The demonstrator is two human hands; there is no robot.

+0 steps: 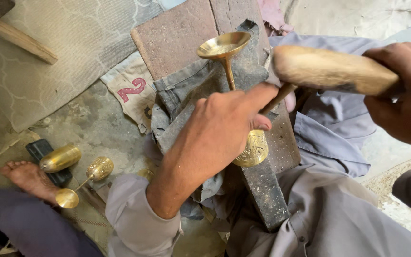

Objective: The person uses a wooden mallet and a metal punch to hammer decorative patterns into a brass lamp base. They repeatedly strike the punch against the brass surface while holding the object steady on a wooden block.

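Note:
A brass goblet (228,52) lies on its side on a dark wooden block (262,185) draped with denim cloth (186,90); its round foot points away and its engraved cup (252,150) points toward me. My left hand (229,121) presses down on the stem and pinches a thin chisel-like tool (278,98). My right hand (405,93) grips a worn wooden mallet (331,70), held just above the tool's upper end.
At the left, on the concrete floor, lie a second brass goblet (85,178) and a brass cup (61,158) on a black block. Another person's bare foot (29,178) rests beside them. A wooden board (177,35) and patterned mat (63,43) lie beyond.

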